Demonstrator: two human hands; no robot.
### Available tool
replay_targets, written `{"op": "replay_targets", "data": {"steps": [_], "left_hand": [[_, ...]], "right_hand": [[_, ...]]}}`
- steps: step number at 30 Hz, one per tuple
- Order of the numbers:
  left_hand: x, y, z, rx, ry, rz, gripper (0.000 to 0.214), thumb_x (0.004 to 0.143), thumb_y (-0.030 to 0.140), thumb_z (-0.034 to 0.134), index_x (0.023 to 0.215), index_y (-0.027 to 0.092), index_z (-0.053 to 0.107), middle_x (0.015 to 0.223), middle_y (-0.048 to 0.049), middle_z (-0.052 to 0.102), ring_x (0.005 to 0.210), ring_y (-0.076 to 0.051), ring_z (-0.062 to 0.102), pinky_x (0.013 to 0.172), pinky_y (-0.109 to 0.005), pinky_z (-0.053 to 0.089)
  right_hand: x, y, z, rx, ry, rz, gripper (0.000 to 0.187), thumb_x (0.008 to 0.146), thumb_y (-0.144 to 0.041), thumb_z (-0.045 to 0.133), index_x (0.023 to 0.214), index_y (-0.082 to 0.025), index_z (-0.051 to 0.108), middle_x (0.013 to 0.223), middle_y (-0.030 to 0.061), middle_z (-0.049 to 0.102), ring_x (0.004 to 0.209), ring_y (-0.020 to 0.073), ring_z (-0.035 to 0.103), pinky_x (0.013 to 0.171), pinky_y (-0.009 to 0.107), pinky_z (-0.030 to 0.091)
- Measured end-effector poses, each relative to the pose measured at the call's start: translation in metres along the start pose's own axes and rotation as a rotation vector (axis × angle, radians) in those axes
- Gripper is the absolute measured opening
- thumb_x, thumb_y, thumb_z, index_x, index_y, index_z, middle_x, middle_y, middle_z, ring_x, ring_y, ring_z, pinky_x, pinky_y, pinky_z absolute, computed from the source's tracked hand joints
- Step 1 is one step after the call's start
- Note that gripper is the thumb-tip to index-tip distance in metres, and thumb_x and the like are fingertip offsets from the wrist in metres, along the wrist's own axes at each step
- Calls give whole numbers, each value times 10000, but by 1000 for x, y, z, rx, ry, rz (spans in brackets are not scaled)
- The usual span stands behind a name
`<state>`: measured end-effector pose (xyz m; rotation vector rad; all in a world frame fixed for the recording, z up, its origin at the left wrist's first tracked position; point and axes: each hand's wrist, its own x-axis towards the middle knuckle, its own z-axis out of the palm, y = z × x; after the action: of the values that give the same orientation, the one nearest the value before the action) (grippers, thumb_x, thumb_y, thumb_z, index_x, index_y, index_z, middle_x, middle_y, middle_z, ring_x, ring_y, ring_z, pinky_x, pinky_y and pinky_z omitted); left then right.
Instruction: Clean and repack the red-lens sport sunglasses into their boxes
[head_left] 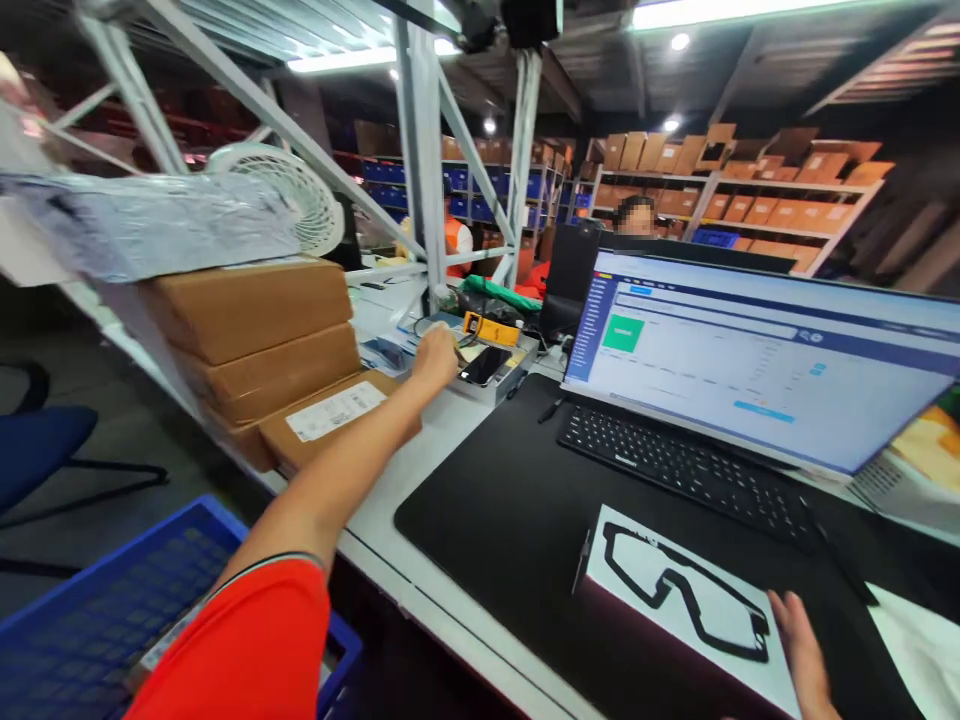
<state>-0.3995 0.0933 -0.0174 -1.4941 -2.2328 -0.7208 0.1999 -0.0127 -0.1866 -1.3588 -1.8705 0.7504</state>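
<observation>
My left hand (437, 357) stretches far forward over the white table to a small grey tray (504, 383). Its fingers curl at the tray's left edge beside a black phone (486, 365) and a yellow tool (491, 328); what they hold, if anything, is hidden. My right hand (804, 650) lies flat with fingers stretched against the right end of a white box (686, 605) printed with a black goggles outline. That box rests on a black desk mat (510, 500), in front of a black keyboard (679, 468).
A lit monitor (757, 355) stands behind the keyboard. Stacked brown cardboard boxes (251, 335) sit at the left with a white fan (289, 195) behind. A blue crate (97, 610) is below the table edge. People sit beyond, before shelves of cartons.
</observation>
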Motion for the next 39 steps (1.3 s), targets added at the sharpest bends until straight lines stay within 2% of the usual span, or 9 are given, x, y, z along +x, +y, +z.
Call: {"op": "replay_targets", "data": {"steps": [2,5,10,15,21,26,31,35,39], "left_hand": [[-16,5,-12,-14,46,58,441,939,157,472,1342,-21,492,1499,-266,432,1393,-312,418,1179,-463,315],[-49,16,-35,-69,141,152,585,940,209,402,1455,-55,320,1623,-252,206,1507,-317,199,1230,-494,174],[-113,38,-71,-221,531,365,682,935,363,449,1524,57,292,1630,-200,236,1516,-305,217,1223,-505,210],[-169,75,-83,-370,481,435,725,907,290,523,1577,231,250,1650,-101,254,1502,-330,274,1212,-525,260],[-209,123,-92,-468,560,618,706,929,248,488,1582,164,236,1647,-144,246,1499,-307,290,1197,-446,306],[-217,142,-107,-429,720,516,763,940,274,540,1597,181,165,1665,-148,173,1525,-311,205,1212,-433,246],[-223,134,-96,-475,720,444,745,972,263,514,1600,180,119,1657,-201,147,1528,-330,190,1199,-466,244],[-230,125,-75,-444,707,459,755,957,208,508,1597,158,110,1652,-225,146,1523,-328,207,1158,-470,310],[-237,120,-58,-547,689,604,683,935,249,516,1561,203,248,1583,-197,351,1477,-332,331,1128,-485,352]], "right_hand": [[3,-11,8,109,-153,42,1410,561,-610,808,1573,-373,-145,1596,177,295,1454,436,315,1185,635,261],[9,-34,4,189,-200,42,1381,623,-559,822,1578,-216,-116,1499,225,433,1380,394,463,1170,622,280],[15,-93,-36,45,-28,-154,1183,611,-435,873,1573,-268,206,1540,156,369,1406,356,407,1141,534,376],[15,-159,-60,-236,1,-374,1135,618,-289,844,1571,-275,228,1485,131,416,1366,329,431,1175,537,335],[48,-201,-36,-372,-187,-459,1085,670,-319,810,1587,-235,236,1519,145,364,1419,316,365,1183,493,355],[90,-236,-12,-546,-371,-472,1026,741,-497,773,1563,-104,302,1596,231,290,1513,372,206,1223,540,250],[103,-243,-15,-630,-527,-441,1022,749,-656,726,1556,-154,350,1637,231,203,1520,417,136,1207,640,170],[96,-241,-27,-535,-442,-468,801,818,-598,692,1490,-227,464,1596,196,339,1496,429,226,1167,726,145],[81,-258,-25,-145,-336,-618,686,915,-535,616,1520,-330,367,1584,98,395,1475,305,343,1203,574,278]]}}
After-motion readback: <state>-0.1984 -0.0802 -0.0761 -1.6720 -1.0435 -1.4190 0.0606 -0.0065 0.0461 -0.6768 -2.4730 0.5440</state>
